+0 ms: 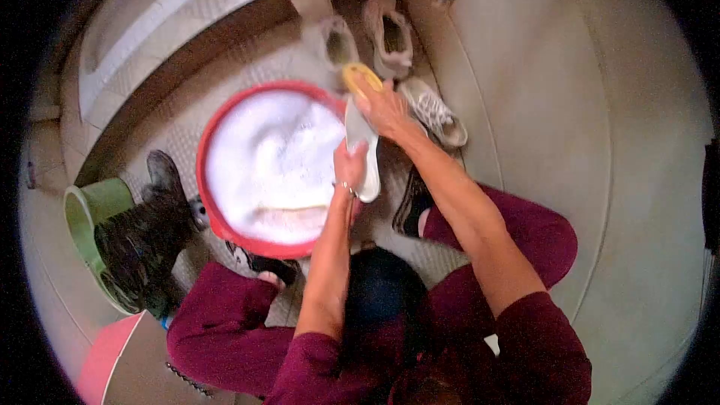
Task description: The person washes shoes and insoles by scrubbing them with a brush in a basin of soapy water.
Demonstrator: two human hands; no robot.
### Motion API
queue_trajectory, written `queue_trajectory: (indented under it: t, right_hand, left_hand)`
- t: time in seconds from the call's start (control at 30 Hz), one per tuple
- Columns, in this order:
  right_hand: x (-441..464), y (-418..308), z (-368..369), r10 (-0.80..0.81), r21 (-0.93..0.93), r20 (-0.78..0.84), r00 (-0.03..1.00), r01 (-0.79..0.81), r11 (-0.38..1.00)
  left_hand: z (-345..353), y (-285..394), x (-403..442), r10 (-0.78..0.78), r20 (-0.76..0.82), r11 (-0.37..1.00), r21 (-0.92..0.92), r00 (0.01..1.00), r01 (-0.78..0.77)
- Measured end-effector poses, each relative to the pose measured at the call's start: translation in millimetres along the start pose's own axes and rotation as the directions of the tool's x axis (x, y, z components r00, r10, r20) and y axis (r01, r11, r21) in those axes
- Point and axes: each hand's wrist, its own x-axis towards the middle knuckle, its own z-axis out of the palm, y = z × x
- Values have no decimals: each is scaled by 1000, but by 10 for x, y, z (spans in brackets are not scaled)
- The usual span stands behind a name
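My left hand [350, 165] is closed around the lower half of a long, pale insole [361, 131], shaped like a shoe sole. It is held at the right rim of a red basin [201, 157] full of white suds [277, 142]. My right hand [384, 110] grips a yellow scrubbing brush [361, 79] at the insole's upper end. The brush's underside is hidden, so I cannot tell whether it touches the insole. Past my hands stand light shoes, one grey-white [339, 43], one beige [390, 34] and one with white laces [435, 114].
Left of the basin, dark wet cloth [142, 236] hangs over a green bucket [82, 214]. A pink container [112, 352] stands at the lower left. A curved raised ledge [225, 22] runs behind the basin, and a pale wall [540, 90] bounds the right side.
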Motion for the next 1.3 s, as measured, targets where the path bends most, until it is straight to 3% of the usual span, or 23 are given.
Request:
queue_trajectory:
  t: [0.03,0.1,0.13,0.2,0.27,0.33,0.43,0.5,0.6,0.77,1.1,1.3]
  right_hand:
    - [148,-10,-39,29,73,24,999,-31,997]
    - [159,-17,-118,44,134,72,996,-53,990]
    - [-35,-45,-162,-15,171,5,1000,14,985]
    - [-312,-96,-174,-71,201,-70,995,84,976]
    - [-595,-97,-113,27,199,155,988,-58,978]
    - [-748,-169,-102,43,199,148,988,-72,977]
    - [-744,-180,-132,31,166,103,994,-48,985]
    - [-699,-137,-142,30,161,155,987,-55,985]
    - [-666,-50,-63,-42,141,103,994,28,990]
    - [-721,-123,-112,18,141,133,991,-36,989]
    - [-763,-90,-34,30,189,85,996,-46,981]
    - [-793,-103,-68,74,223,123,990,-100,970]
  left_hand:
    - [-4,-89,37,58,-52,998,-10,997,-58]
    - [13,-233,48,7,-120,999,-37,993,-12]
    - [40,-254,-18,10,-126,999,-44,992,-16]
    - [70,-294,-36,-76,-96,968,-247,993,50]
    - [87,-298,-118,-52,-113,974,-225,992,26]
    - [35,-329,-210,-19,-127,980,-198,992,-7]
    - [33,-250,-219,-74,-109,975,-216,991,49]
    - [-31,-189,-165,-246,31,882,-407,969,237]
    - [-94,-173,20,-179,-13,938,-303,984,167]
    - [-80,-122,211,-122,-120,987,-120,985,107]
    - [73,-133,206,-143,-245,979,-179,959,100]
    - [116,-38,121,-122,-298,991,-83,947,101]
